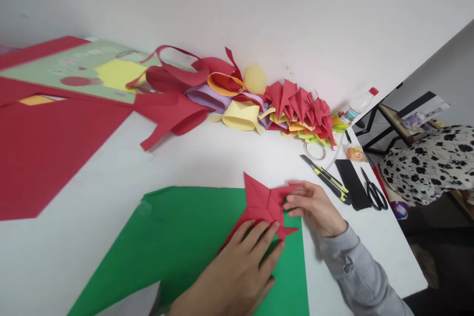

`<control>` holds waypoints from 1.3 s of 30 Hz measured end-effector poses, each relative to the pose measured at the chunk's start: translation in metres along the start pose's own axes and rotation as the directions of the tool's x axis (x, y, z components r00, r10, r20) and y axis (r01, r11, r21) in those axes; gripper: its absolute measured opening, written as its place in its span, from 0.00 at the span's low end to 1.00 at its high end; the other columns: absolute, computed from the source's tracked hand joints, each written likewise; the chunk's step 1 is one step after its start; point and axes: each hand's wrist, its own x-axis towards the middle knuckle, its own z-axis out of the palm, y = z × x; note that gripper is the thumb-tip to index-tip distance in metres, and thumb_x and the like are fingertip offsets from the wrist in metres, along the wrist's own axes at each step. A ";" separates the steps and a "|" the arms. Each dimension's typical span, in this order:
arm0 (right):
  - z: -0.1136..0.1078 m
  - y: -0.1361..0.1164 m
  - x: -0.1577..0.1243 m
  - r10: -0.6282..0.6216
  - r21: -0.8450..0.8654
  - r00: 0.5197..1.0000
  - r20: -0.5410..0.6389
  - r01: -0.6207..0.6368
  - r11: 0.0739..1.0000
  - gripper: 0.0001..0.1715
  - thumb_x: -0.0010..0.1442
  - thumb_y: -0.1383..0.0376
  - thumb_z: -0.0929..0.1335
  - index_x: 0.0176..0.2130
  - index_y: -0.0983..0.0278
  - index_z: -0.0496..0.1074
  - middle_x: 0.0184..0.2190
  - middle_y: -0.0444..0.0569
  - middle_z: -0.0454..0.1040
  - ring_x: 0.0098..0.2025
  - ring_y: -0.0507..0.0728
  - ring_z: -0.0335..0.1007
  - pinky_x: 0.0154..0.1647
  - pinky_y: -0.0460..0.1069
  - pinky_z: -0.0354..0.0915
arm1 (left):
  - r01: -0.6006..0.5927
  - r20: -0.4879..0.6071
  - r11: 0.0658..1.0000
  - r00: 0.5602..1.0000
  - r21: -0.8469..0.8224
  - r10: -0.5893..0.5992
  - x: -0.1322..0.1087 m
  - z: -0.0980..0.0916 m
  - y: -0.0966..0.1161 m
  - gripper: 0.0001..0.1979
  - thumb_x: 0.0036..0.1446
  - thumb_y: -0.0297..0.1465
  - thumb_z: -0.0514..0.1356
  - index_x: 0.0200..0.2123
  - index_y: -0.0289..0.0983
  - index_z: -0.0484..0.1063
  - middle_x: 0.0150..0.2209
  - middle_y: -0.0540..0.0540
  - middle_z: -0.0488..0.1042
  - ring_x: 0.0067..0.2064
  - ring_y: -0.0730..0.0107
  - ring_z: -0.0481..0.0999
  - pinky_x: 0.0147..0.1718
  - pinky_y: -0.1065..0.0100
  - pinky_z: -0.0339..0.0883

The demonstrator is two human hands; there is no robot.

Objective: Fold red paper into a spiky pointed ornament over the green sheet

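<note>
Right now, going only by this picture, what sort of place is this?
Probably a papercraft worktable, perhaps in a classroom or studio, though the room is unclear. The signs are folded red paper, a utility knife and scissors.

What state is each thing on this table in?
Red folded paper: creased, with several points
Left hand: laid on the paper
Right hand: holding one point
Green sheet: spread out
Bottle: capped
Scissors: blades look closed
Utility knife: lying down

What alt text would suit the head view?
The left hand rests on folded red paper over a green sheet; the right hand holds one corner. Colourful paper pieces lie behind, a cutter and scissors to the right.
</note>
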 end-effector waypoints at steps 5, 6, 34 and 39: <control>0.003 0.010 0.010 -0.052 -0.244 0.998 0.019 0.055 0.968 0.19 0.42 0.63 0.78 0.35 0.68 0.74 0.14 0.36 0.65 0.16 0.47 0.59 0.17 0.43 0.56 | 0.061 0.095 0.997 0.994 -0.053 -0.056 0.001 0.001 0.009 0.24 0.62 0.46 0.53 0.55 0.38 0.70 0.56 0.33 0.73 0.56 0.45 0.70 0.52 0.48 0.56; 0.004 0.011 0.010 -0.094 -0.339 0.994 0.046 0.104 0.935 0.14 0.44 0.63 0.77 0.30 0.67 0.75 0.15 0.37 0.64 0.17 0.47 0.58 0.18 0.43 0.55 | 0.062 0.109 0.996 0.993 -0.066 -0.054 0.000 0.003 0.010 0.25 0.61 0.45 0.55 0.56 0.37 0.69 0.57 0.32 0.72 0.57 0.44 0.69 0.53 0.46 0.55; -0.002 0.031 0.000 -0.554 -0.722 0.763 0.332 0.584 0.371 0.08 0.54 0.71 0.68 0.33 0.62 0.77 0.31 0.49 0.79 0.34 0.57 0.74 0.38 0.50 0.70 | 0.130 -0.060 0.992 0.990 -0.004 -0.130 -0.001 -0.003 0.003 0.28 0.61 0.49 0.52 0.52 0.33 0.74 0.54 0.39 0.76 0.56 0.51 0.69 0.57 0.55 0.52; -0.009 0.033 -0.010 -0.554 -0.639 0.679 0.481 0.705 0.309 0.18 0.59 0.71 0.67 0.49 0.60 0.74 0.42 0.51 0.79 0.43 0.58 0.75 0.45 0.52 0.72 | 0.128 0.010 0.990 0.992 -0.055 -0.127 -0.001 -0.001 -0.002 0.29 0.62 0.48 0.51 0.56 0.33 0.70 0.57 0.39 0.74 0.56 0.51 0.69 0.55 0.54 0.54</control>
